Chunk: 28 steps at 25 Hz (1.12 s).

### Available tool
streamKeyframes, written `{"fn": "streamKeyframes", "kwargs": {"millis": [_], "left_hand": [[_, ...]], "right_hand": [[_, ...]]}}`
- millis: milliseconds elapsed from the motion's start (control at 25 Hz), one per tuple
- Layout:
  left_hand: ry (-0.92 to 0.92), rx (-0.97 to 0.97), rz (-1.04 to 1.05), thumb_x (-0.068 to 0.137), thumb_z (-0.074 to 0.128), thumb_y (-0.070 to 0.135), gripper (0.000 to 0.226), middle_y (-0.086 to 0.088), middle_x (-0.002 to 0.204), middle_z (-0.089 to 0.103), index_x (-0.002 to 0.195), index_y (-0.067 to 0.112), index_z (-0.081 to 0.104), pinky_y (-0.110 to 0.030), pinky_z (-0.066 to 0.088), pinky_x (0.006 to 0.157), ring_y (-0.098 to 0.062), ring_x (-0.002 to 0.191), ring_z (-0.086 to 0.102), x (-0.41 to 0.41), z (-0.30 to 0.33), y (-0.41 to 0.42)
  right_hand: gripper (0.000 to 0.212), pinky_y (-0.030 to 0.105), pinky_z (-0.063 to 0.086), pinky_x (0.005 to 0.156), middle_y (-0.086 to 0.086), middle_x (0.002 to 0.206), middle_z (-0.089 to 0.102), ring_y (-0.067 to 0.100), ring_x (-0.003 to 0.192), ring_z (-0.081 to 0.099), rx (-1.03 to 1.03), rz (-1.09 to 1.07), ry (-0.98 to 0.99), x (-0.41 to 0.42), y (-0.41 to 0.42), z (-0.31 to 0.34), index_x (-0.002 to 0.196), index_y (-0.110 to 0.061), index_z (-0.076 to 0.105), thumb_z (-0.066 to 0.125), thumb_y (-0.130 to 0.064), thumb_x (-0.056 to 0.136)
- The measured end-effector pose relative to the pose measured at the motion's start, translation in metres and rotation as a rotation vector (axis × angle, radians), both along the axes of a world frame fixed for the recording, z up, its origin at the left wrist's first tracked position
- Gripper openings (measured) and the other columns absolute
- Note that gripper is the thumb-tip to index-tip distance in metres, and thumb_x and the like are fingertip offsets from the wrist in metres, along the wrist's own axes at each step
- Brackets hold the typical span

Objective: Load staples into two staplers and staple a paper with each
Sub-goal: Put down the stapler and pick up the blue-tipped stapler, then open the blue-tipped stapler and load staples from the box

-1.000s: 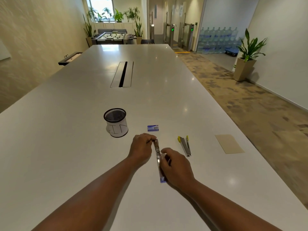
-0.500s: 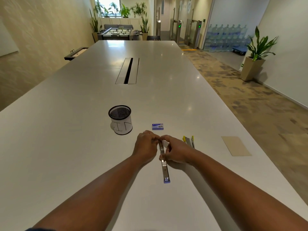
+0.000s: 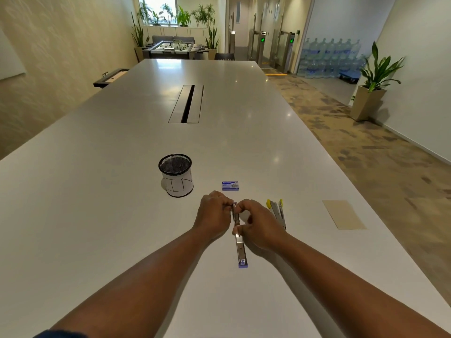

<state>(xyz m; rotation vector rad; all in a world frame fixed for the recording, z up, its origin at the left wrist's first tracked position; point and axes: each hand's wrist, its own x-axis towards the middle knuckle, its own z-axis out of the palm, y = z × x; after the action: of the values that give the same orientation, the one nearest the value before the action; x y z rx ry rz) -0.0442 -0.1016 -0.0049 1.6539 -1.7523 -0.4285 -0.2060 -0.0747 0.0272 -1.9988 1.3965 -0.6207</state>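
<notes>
Office: long conference table [image 3: 146,147], access turnstiles [image 3: 273,48], stacked water bottles [image 3: 329,57].

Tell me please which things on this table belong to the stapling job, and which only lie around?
Belong to the job:
- purple stapler, opened flat, both hands on its far end: left hand, right hand
- yellow stapler, lying open
- staple box
- tan paper

Just lying about:
- mesh cup
- table's cable slot

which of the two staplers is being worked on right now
The blue-tipped stapler, opened out flat between both hands. The yellow stapler lies untouched just right of the right hand.
</notes>
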Motion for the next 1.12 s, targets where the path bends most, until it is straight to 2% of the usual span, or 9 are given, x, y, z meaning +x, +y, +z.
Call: {"fn": "streamKeyframes", "kwargs": {"millis": [120,200,320,480,560,720,960,1040,1120], "left_hand": [[-0.001,-0.010,-0.005,0.095,0.063,0.008,0.019,-0.003,0.103,0.066,0.101,0.015,0.079,-0.020,0.044,0.078,-0.017,0.099,0.056,0.000,-0.001,0.000],[-0.001,-0.017,-0.010,0.094,0.063,0.008,0.019,-0.001,0.100,0.065,0.098,0.016,0.079,-0.017,0.041,0.076,-0.016,0.097,0.056,0.000,-0.002,0.000],[0.009,-0.022,-0.010,0.092,0.064,0.007,0.019,-0.001,0.099,0.065,0.095,0.016,0.080,-0.015,0.040,0.075,-0.016,0.096,0.056,0.000,-0.002,0.000],[-0.003,-0.026,-0.006,0.093,0.063,0.008,0.019,-0.002,0.100,0.067,0.098,0.016,0.080,-0.021,0.043,0.077,-0.019,0.097,0.057,-0.001,-0.002,0.000],[-0.004,-0.025,-0.003,0.094,0.062,0.009,0.020,-0.003,0.103,0.068,0.099,0.017,0.079,-0.023,0.043,0.079,-0.019,0.100,0.056,-0.001,-0.002,0.001],[0.008,-0.018,0.005,0.096,0.062,0.011,0.019,-0.004,0.111,0.068,0.107,0.015,0.077,-0.025,0.045,0.085,-0.020,0.106,0.056,0.000,-0.002,0.001],[0.176,0.005,0.021,0.091,0.062,0.003,0.035,0.000,0.117,0.061,0.124,0.015,0.064,-0.005,0.038,0.081,-0.009,0.105,0.059,0.001,0.000,0.001],[0.218,0.024,0.052,0.093,0.062,0.004,0.036,0.002,0.118,0.058,0.126,0.018,0.061,-0.010,0.041,0.081,-0.010,0.102,0.060,0.003,0.001,-0.004],[0.211,0.047,0.063,0.094,0.064,0.009,0.039,0.000,0.119,0.056,0.131,0.020,0.059,-0.020,0.044,0.082,-0.014,0.099,0.058,0.006,0.003,-0.012]], "right_hand": [[0.039,0.011,0.040,0.069,-0.018,0.096,0.062,0.000,0.085,0.054,-0.018,-0.034,-0.126,0.000,0.008,-0.005,0.098,-0.032,0.058,0.084,-0.012,0.077],[0.037,0.007,0.039,0.070,-0.011,0.093,0.065,0.001,0.083,0.055,-0.018,-0.029,-0.186,0.001,0.012,-0.006,0.102,-0.024,0.061,0.080,-0.005,0.077],[0.026,0.012,0.046,0.065,-0.001,0.080,0.066,0.005,0.069,0.057,-0.052,0.012,-0.248,0.003,0.016,-0.005,0.097,-0.012,0.066,0.069,0.008,0.082],[0.013,0.040,0.056,0.072,0.008,0.079,0.069,0.022,0.076,0.065,-0.116,0.026,-0.262,0.001,0.016,-0.011,0.084,-0.004,0.069,0.069,0.009,0.082],[0.013,0.038,0.055,0.074,0.005,0.082,0.069,0.020,0.079,0.064,-0.131,0.021,-0.257,0.000,0.015,-0.015,0.088,-0.006,0.071,0.072,0.006,0.082],[0.028,0.020,0.051,0.076,-0.002,0.093,0.067,0.009,0.083,0.062,-0.146,0.019,-0.270,-0.004,0.015,-0.019,0.102,-0.015,0.072,0.067,0.002,0.081],[0.025,0.030,0.055,0.079,-0.005,0.085,0.072,0.014,0.085,0.068,-0.025,-0.180,-0.483,0.002,0.009,-0.017,0.084,-0.032,0.071,0.055,-0.013,0.082],[0.020,0.033,0.055,0.083,-0.004,0.088,0.072,0.015,0.088,0.068,0.011,-0.256,-0.450,0.005,0.000,-0.018,0.092,-0.028,0.070,0.058,-0.011,0.091],[0.018,0.034,0.054,0.089,-0.003,0.099,0.072,0.015,0.096,0.068,0.025,-0.313,-0.381,0.008,-0.012,-0.017,0.109,-0.020,0.070,0.058,-0.011,0.098]]}}
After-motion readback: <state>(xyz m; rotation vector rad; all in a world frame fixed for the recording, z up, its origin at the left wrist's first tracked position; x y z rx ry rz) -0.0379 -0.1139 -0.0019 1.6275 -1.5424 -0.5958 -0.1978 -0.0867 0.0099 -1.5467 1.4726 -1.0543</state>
